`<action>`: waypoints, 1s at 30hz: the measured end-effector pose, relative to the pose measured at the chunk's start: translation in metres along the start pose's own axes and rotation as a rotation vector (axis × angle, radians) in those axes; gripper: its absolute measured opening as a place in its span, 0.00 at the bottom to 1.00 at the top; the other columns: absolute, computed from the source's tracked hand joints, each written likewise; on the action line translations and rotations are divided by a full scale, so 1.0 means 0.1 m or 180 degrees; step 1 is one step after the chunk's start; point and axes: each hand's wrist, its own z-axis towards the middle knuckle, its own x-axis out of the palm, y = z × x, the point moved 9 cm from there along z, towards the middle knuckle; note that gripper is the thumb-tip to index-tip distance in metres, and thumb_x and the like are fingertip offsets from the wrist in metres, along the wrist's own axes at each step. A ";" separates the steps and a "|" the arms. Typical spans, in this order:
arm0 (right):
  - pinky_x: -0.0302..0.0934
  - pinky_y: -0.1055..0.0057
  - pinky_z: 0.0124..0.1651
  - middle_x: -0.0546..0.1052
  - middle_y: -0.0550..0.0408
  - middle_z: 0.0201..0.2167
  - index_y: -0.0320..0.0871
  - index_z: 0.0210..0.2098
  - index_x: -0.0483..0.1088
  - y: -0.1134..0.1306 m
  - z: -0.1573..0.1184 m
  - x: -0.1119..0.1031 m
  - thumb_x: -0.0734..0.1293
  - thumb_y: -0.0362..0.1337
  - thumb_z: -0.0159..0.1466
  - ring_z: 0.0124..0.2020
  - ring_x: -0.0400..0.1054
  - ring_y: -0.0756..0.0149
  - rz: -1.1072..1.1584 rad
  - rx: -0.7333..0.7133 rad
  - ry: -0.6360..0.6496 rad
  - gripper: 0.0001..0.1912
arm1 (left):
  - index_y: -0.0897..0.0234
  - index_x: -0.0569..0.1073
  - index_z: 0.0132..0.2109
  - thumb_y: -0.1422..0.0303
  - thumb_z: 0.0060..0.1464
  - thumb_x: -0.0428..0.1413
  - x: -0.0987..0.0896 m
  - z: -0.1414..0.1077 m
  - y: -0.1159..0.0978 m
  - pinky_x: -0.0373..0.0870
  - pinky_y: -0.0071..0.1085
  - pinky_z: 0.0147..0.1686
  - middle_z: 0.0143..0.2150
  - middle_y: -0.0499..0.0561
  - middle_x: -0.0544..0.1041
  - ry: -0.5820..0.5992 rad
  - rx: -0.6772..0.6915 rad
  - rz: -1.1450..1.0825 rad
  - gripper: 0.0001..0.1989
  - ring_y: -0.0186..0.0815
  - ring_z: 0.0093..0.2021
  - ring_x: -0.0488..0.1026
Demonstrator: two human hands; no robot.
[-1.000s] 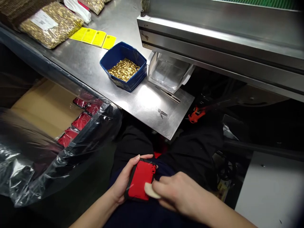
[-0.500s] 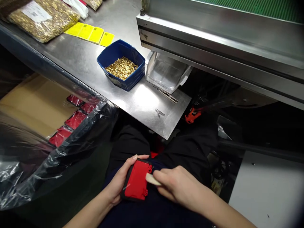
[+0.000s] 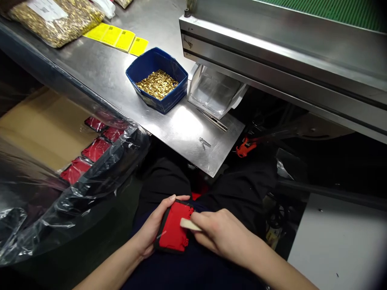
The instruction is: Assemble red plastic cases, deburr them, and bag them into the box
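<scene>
Left hand cradles the red-and-black case by its long edge, red face up beside the right hand, seemingly to brace it against the pale tool pinched there; tip contact unclear.

Up at eleven o'clock on the metal counter I see a blue bin of small golden pieces; around ten, yellow labels lie beside a bulging clear bag. At one, a white tray holds clear plastic; at two, there's a ribbed green surface; at three, something orange.
</scene>
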 end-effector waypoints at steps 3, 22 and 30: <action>0.46 0.71 0.29 0.75 0.62 0.32 0.48 0.38 0.61 0.04 0.03 0.01 0.64 0.37 0.71 0.26 0.64 0.71 0.0039 -0.0060 0.0076 0.06 | 0.65 0.74 0.63 0.51 0.64 0.55 0.01 0.00 -0.01 0.76 0.39 0.46 0.45 0.60 0.84 0.0036 -0.0034 0.0018 0.29 0.48 0.44 0.81; 0.47 0.75 0.30 0.71 0.63 0.29 0.49 0.41 0.67 0.01 0.06 -0.06 0.63 0.37 0.72 0.26 0.61 0.72 0.0647 0.0162 0.0155 0.02 | 0.63 0.75 0.62 0.50 0.64 0.54 -0.07 0.03 0.01 0.77 0.45 0.48 0.48 0.62 0.83 0.0074 0.0008 0.0089 0.28 0.53 0.47 0.80; 0.48 0.76 0.30 0.71 0.64 0.29 0.50 0.44 0.70 0.01 0.08 -0.09 0.63 0.35 0.71 0.25 0.61 0.73 0.0919 0.0252 0.0118 0.05 | 0.64 0.75 0.61 0.50 0.64 0.54 -0.06 0.05 0.01 0.77 0.43 0.46 0.48 0.62 0.83 0.0119 -0.0039 0.0033 0.28 0.52 0.46 0.81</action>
